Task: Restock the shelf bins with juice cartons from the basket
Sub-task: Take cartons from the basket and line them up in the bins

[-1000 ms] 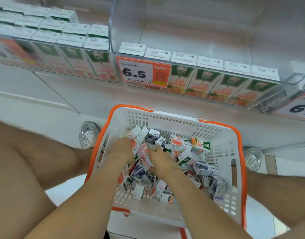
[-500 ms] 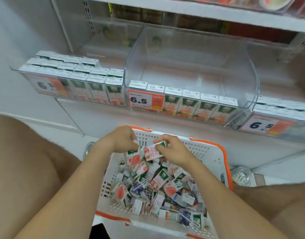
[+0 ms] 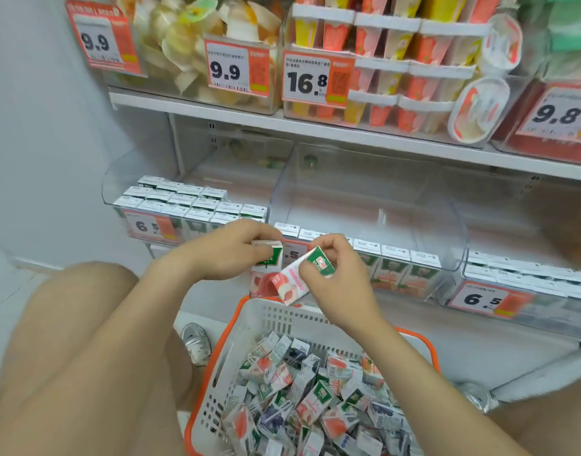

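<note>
Above the basket (image 3: 276,319), in the head view, both hands are raised with one juice carton each. The left hand (image 3: 223,255) grips its carton (image 3: 264,274) upright, fingers wrapped round the green top. The right hand (image 3: 341,281) pinches a second carton (image 3: 295,281) by its green end, so that it tilts down to the left and touches the first. Many more loose cartons (image 3: 299,396) lie jumbled in the basket below.

To do this step well, I would read the fruit print before reaching in. Both held cartons show pink fruit, while the front row (image 3: 397,268) of the middle bin (image 3: 364,192) shows orange fruit. They likely belong elsewhere, perhaps in the left bin (image 3: 118,185), whose carton fronts are mostly hidden. Each carton should go in upright, green band facing out, set tight against its neighbours, one hand at a time so that neither slips.

Clear plastic bins sit side by side on a white shelf, each with an orange price tag (image 3: 483,299) reading 6.5. The middle bin holds only that one row. On the upper shelf (image 3: 315,130) stand cups and tubs priced 9.9, 16.8 and 9.8. Bare knees flank the basket, and a shoe (image 3: 195,343) rests on the pale floor
</note>
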